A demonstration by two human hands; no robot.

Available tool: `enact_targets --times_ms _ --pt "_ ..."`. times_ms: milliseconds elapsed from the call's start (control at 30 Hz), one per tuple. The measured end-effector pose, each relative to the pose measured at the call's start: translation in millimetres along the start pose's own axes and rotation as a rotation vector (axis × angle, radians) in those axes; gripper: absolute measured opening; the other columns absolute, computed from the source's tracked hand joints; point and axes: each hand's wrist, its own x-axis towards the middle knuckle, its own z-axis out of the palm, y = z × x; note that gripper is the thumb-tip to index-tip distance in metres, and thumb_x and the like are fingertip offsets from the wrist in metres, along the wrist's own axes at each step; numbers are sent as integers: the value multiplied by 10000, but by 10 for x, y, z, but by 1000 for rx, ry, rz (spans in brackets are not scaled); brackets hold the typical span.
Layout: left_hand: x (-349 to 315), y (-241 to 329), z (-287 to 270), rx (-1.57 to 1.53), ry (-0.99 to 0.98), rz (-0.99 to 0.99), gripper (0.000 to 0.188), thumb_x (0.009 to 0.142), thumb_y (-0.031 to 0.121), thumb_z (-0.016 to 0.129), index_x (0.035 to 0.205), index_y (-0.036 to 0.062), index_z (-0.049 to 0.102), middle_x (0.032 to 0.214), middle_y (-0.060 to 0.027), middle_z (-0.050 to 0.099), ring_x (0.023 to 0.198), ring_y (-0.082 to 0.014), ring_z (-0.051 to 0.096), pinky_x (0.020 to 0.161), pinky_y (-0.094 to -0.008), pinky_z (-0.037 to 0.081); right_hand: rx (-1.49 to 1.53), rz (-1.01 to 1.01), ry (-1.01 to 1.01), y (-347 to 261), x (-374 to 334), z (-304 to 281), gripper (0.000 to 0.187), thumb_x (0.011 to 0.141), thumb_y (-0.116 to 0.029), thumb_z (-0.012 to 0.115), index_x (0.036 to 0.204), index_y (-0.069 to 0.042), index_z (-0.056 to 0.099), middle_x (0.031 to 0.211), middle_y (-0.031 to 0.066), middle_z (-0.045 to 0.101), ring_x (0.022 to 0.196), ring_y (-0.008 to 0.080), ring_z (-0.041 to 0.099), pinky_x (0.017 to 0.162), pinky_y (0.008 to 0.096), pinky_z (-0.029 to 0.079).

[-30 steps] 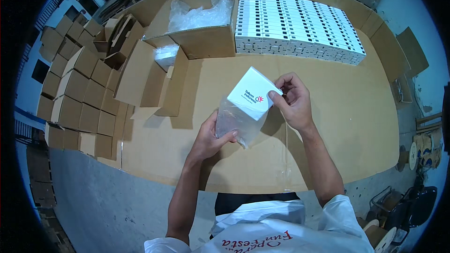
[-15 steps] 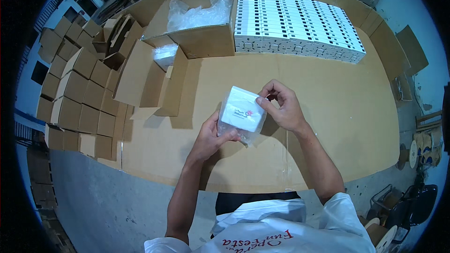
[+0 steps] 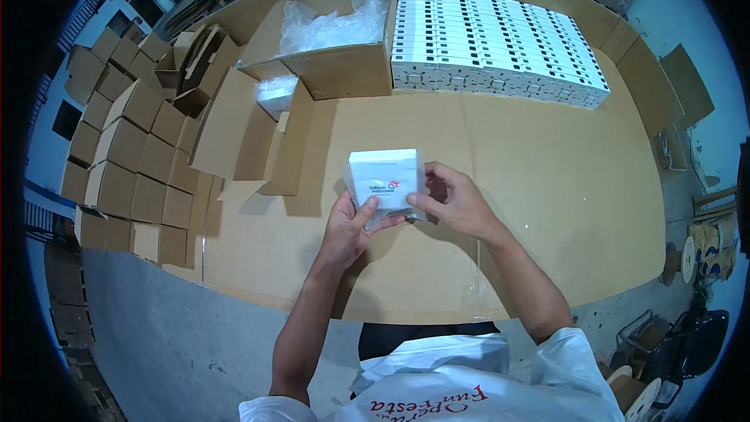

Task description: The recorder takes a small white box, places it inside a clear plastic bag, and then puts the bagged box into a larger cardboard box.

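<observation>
A small flat white box point(image 3: 383, 176) in a clear plastic bag is held up over the cardboard-covered table, its printed face toward me. My left hand point(image 3: 346, 228) grips its lower left corner, thumb on the front and fingers beneath. At the lower right edge, my right hand point(image 3: 455, 202) pinches the bagged box, its thumb on the front and its other fingers curled behind. An open brown carton point(image 3: 297, 152) stands to the left of my hands. Inside its far end lies another white item in plastic point(image 3: 276, 95).
Behind the carton stands a larger box point(image 3: 348, 74) filled with clear plastic bags point(image 3: 336, 27). Rows of white boxes point(image 3: 500, 39) are stacked at the back. Several closed brown cartons point(image 3: 141, 160) are piled on the left. A raised cardboard rim point(image 3: 641, 82) borders the table's far right.
The bagged box has turned more upright and shifted slightly left. My right hand has moved down from its top right corner to its lower right edge.
</observation>
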Motion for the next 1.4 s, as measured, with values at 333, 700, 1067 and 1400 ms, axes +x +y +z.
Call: enact_targets --times_ms 333,700,1067,1400 --pt "-26 -59 -71 447 27 252 391 1014 52 569 1383 -13 456 1305 -95 591 1201 -184 582 1036 -333 477 77 11 -1 -63 -45 99 359 940 -167 727 1220 23 608 992 72 690 880 112 659 734 280 543" --pt "-15 -118 -132 472 129 341 391 1029 115 558 1388 -16 477 1267 -94 609 1171 -167 582 1005 -331 480 134 -6 57 46 -49 278 342 987 -173 667 1274 -1 599 1021 40 674 891 107 626 767 276 520" --pt "18 -206 -106 359 190 371 377 1076 249 489 1363 6 500 1231 -79 618 1147 -151 577 993 -322 480 414 91 156 -20 -106 429 395 1043 -264 577 1382 -63 600 1149 44 671 988 108 582 802 284 520" --pt "46 -122 -145 349 139 436 326 1076 254 485 1179 -8 649 1157 -83 649 1082 -146 596 972 -315 478 271 -25 167 -19 -125 422 345 1048 -240 561 1292 -18 662 1254 77 670 1115 139 576 952 294 473"
